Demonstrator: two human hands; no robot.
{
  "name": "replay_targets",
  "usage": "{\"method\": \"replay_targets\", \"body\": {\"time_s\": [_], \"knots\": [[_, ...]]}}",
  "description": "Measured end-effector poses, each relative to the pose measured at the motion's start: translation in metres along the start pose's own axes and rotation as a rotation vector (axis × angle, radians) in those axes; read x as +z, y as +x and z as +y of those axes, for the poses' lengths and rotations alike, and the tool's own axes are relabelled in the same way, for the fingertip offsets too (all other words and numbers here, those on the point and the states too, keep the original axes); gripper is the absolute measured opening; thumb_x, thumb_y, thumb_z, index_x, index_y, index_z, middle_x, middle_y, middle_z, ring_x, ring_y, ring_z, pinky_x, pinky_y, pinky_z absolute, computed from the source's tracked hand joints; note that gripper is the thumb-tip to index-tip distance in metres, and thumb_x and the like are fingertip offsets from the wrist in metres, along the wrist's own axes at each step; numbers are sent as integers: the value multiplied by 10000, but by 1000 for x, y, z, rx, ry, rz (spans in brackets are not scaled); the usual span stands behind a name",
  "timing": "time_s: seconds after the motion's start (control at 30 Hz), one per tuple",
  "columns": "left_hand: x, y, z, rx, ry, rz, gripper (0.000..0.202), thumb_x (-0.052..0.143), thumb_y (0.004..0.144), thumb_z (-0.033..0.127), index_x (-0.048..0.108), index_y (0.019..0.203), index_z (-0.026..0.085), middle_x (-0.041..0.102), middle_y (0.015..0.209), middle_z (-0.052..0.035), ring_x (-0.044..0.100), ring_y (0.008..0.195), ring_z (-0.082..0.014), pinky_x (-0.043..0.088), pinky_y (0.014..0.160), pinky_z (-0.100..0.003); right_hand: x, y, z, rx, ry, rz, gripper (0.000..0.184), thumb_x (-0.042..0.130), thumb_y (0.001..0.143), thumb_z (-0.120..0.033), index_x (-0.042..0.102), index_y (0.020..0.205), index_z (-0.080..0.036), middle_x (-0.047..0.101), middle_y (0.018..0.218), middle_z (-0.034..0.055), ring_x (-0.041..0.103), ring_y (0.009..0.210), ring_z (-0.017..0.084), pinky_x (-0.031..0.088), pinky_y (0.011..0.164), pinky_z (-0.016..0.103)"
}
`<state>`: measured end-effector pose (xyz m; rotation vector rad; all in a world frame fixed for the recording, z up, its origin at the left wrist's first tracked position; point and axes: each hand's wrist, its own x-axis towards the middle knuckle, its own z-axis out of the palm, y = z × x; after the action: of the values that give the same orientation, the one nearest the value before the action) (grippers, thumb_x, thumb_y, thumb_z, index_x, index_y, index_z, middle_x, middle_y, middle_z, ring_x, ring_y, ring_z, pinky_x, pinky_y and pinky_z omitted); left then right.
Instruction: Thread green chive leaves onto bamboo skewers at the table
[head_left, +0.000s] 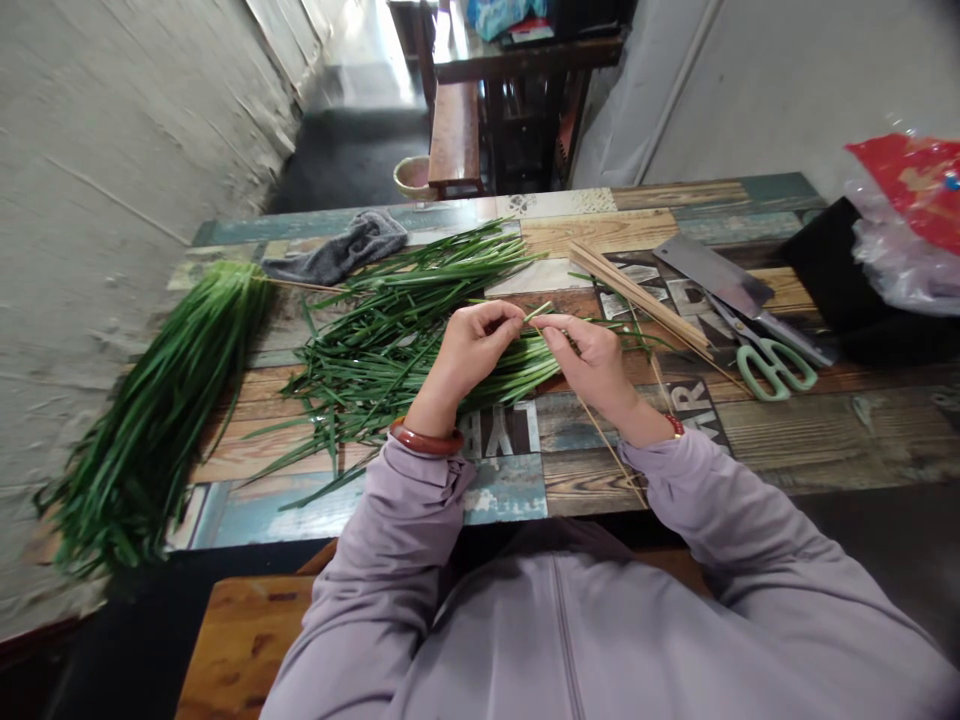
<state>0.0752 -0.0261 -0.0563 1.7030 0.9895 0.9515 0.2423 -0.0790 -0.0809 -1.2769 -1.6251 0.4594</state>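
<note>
Long green garlic chives [375, 350] lie in a loose heap across the table in front of me, their pale stem ends toward the right. Over these stems my left hand [480, 345] is closed, thumb and forefinger pinching a few chive stems. The fingertips of my right hand [589, 360] meet the left ones and are pinched too. A thin bamboo skewer [600, 430] runs from those right fingertips, under the palm, toward the table's near edge. The exact contact between fingertips, stems and skewer is too small to make out.
A tied bundle of chives [172, 400] hangs over the table's left end, beside a grey cloth [345, 248]. To the right lie bamboo skewers [645, 300], a cleaver [720, 275] and green-handled scissors [776, 368]. A red and clear plastic bag [911, 220] sits far right.
</note>
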Motion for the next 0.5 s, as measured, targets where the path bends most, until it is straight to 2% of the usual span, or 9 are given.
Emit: {"method": "replay_targets", "body": {"time_s": [0.33,0.5], "knots": [[-6,-1,6,48,86,-38,150,618,803,231,705,728,134,670,719,-18,572,690,-134,447,694,-247,0,0,2,-27,-13,-5,268,503,944,-344,741,980,-227,779,975,40,728,877,188,568,819,308],[-7,-1,9,35,93,-58,150,624,792,224,702,705,130,658,695,-14,562,676,-131,435,682,-245,1,0,5,18,-37,-22,258,512,936,-363,723,970,-220,773,959,45,714,868,195,554,822,313]]}}
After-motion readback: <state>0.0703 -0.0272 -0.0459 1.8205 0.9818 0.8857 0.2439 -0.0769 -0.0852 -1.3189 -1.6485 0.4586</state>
